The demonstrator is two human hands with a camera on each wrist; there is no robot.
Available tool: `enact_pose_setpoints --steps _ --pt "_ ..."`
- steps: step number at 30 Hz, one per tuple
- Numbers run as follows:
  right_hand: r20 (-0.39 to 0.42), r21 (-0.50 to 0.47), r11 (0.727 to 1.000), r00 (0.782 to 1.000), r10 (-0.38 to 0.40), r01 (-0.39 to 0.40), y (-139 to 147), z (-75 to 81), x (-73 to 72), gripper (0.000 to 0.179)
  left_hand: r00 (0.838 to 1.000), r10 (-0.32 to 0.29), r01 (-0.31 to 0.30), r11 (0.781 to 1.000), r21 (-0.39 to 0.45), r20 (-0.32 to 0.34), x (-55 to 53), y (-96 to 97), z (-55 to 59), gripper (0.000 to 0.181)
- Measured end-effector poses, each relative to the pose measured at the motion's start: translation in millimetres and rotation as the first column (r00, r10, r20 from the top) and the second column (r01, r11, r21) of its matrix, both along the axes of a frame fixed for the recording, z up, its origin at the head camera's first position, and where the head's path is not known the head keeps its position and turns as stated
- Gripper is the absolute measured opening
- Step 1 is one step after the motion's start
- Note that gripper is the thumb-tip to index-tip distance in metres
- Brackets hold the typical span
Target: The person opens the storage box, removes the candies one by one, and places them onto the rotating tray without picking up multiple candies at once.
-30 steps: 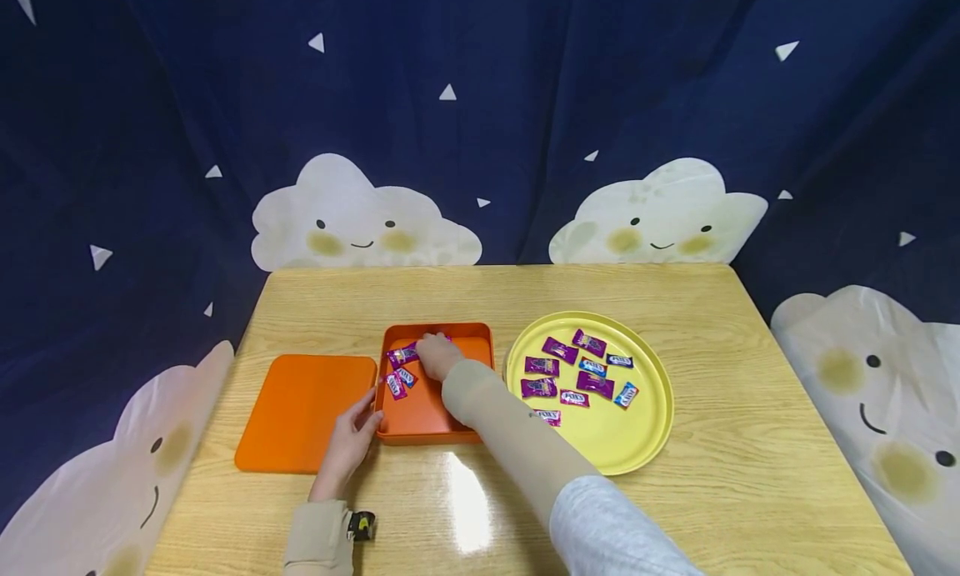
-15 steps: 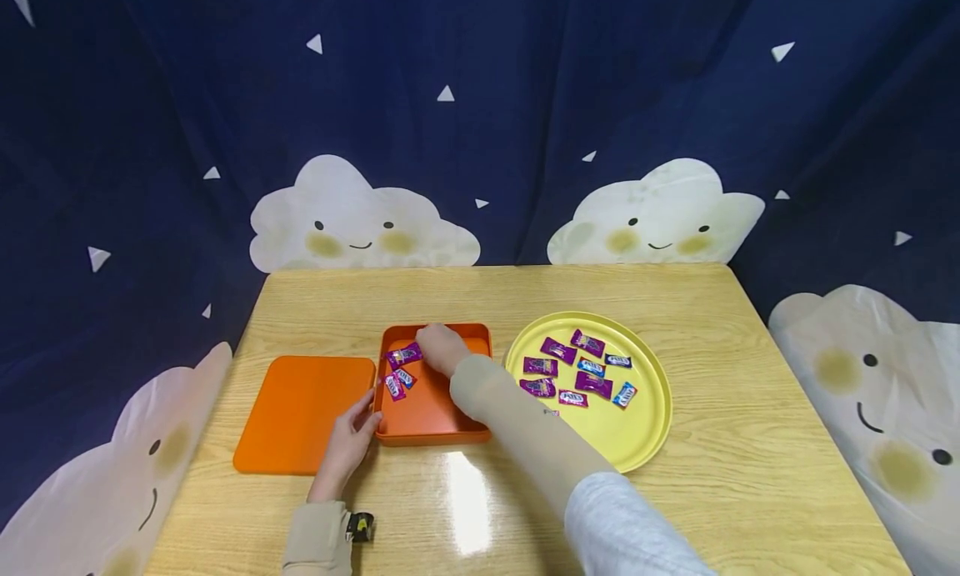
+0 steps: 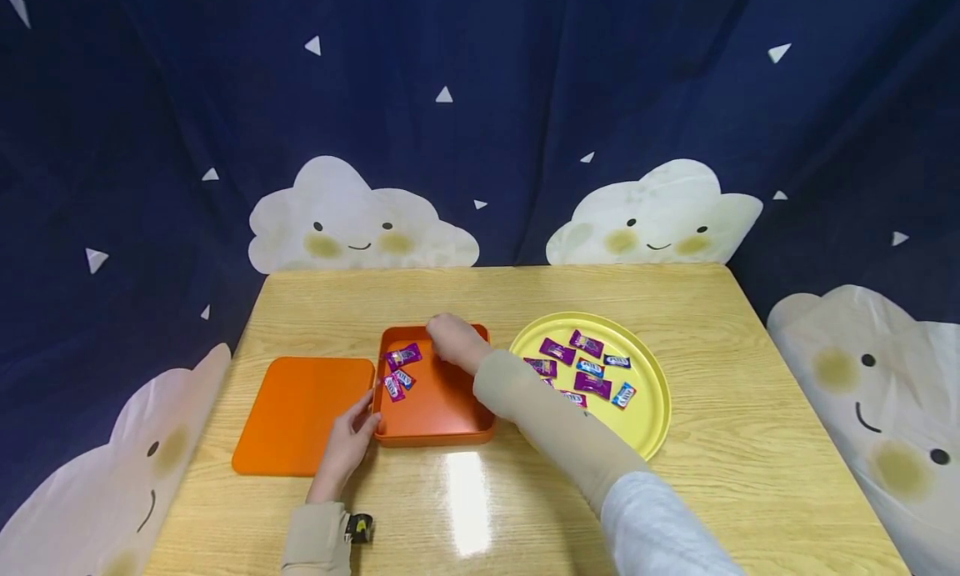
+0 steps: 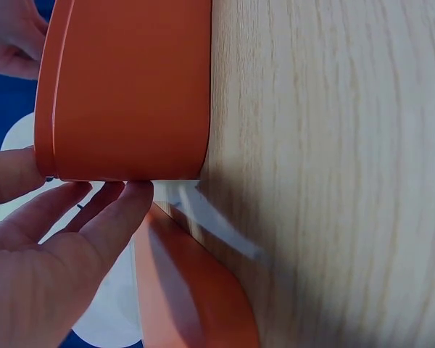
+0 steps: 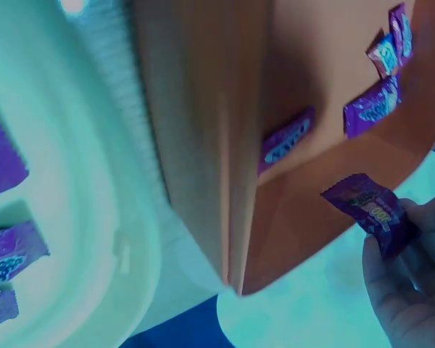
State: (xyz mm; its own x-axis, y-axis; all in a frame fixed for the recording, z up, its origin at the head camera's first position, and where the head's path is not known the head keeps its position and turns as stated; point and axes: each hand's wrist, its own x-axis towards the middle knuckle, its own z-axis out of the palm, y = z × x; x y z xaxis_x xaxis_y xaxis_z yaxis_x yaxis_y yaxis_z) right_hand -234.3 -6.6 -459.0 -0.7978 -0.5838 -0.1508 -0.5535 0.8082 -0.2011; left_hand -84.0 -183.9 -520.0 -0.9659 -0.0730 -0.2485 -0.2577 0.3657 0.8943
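My right hand [image 3: 456, 343] is above the back right part of an orange box [image 3: 435, 437]. In the right wrist view it pinches a purple wrapped candy [image 5: 377, 214] between thumb and fingers; in the head view this candy is hidden. Inside the box, toward the left, lie a purple candy [image 3: 403, 356], a small blue one [image 3: 403, 378] and a pink one [image 3: 393, 388]. Another purple candy [image 5: 286, 141] lies by the box wall in the right wrist view. My left hand [image 3: 347, 443] touches the box's left side with its fingertips.
A yellow round tray [image 3: 637, 430] to the right bears several purple, blue and pink candies [image 3: 592, 384], partly covered by my right arm. An orange lid [image 3: 300, 418] lies left of the box on the wooden table [image 3: 750, 426]. A dark blue curtain [image 3: 510, 101] stands behind.
My right hand has moved right and slightly up, from over the box's middle toward its back right corner. The left hand stays at the box's left side.
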Motion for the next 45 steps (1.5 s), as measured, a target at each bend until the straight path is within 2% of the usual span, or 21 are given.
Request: enact_pose_setpoints --steps 4,11,19,26,32,37,45 --pt "-0.006 -0.077 0.997 1.000 -0.010 0.010 12 7.3 0.7 0.009 1.000 0.000 0.000 1.000 0.006 0.002 0.8 -0.3 0.9 0.049" --pt "-0.102 -0.219 0.976 0.995 -0.012 -0.011 44 17.6 4.2 0.012 1.000 0.004 -0.004 1.000 0.016 0.008 0.7 -0.1 -0.1 0.048" --pt "-0.184 -0.330 0.944 0.980 -0.075 0.010 92 29.1 14.1 0.013 1.000 0.004 -0.005 1.000 0.021 0.018 -0.2 0.0 -2.3 0.048" --pt "-0.187 -0.387 0.919 0.969 -0.162 0.079 140 31.2 24.1 0.013 1.000 0.007 -0.007 1.000 0.026 0.019 0.7 1.0 -0.8 0.049" --pt "-0.164 -0.406 0.899 0.955 -0.248 0.164 174 27.9 36.8 0.011 0.999 0.013 -0.014 0.999 0.031 0.030 0.5 1.2 0.0 0.049" --pt "-0.137 -0.384 0.896 0.946 -0.293 0.222 196 19.2 50.2 0.012 1.000 0.015 -0.016 1.000 0.022 0.011 0.9 1.1 -0.4 0.049" --pt "-0.148 -0.370 0.894 0.934 -0.327 0.254 220 2.2 73.6 0.009 1.000 0.008 -0.008 1.000 0.024 -0.007 1.0 1.0 1.0 0.049"
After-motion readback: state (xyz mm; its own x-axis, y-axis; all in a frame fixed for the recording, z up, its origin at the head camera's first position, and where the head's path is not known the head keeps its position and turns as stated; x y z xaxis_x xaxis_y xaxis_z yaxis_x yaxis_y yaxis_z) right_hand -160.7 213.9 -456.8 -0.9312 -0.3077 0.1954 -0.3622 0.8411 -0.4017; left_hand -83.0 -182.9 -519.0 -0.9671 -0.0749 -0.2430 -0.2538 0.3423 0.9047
